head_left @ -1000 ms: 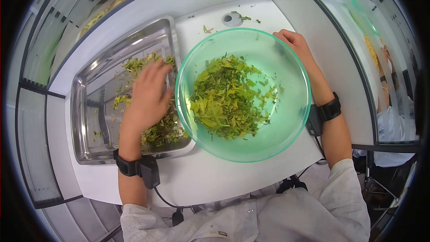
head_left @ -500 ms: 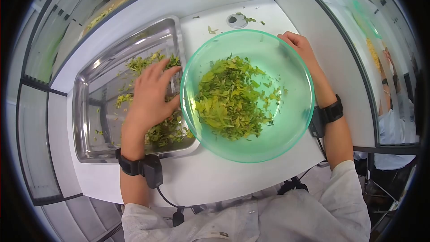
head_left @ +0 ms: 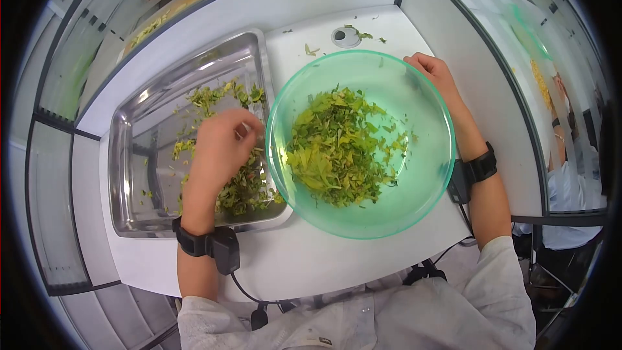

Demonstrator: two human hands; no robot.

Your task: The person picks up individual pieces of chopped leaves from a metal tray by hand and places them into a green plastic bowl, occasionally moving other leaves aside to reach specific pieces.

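A translucent green bowl [head_left: 414, 201] stands on the white table with a heap of chopped green leaves [head_left: 337, 149] lying mostly in its left half. My right hand [head_left: 433, 72] is closed at the bowl's upper right rim, its fingertips partly hidden. Over the right side of a steel tray [head_left: 120, 175], close beside the bowl's left rim, my left hand [head_left: 223, 142] has its fingers curled in toward the thumb. Whatever is between those fingers cannot be made out. More chopped leaves [head_left: 243, 194] lie in the tray around and below the left hand.
A round grey cable grommet [head_left: 345, 37] sits at the table's back, with leaf scraps [head_left: 363, 35] around it. Low partitions [head_left: 479, 91] border the table. Beyond the right one, part of another person in light blue clothing [head_left: 573, 201] shows. My wrists wear black strapped devices [head_left: 225, 251] with cables.
My left hand has gone from spread fingers to curled ones, staying over the tray by the bowl. My right hand keeps its place at the rim. The whole view has shifted slightly.
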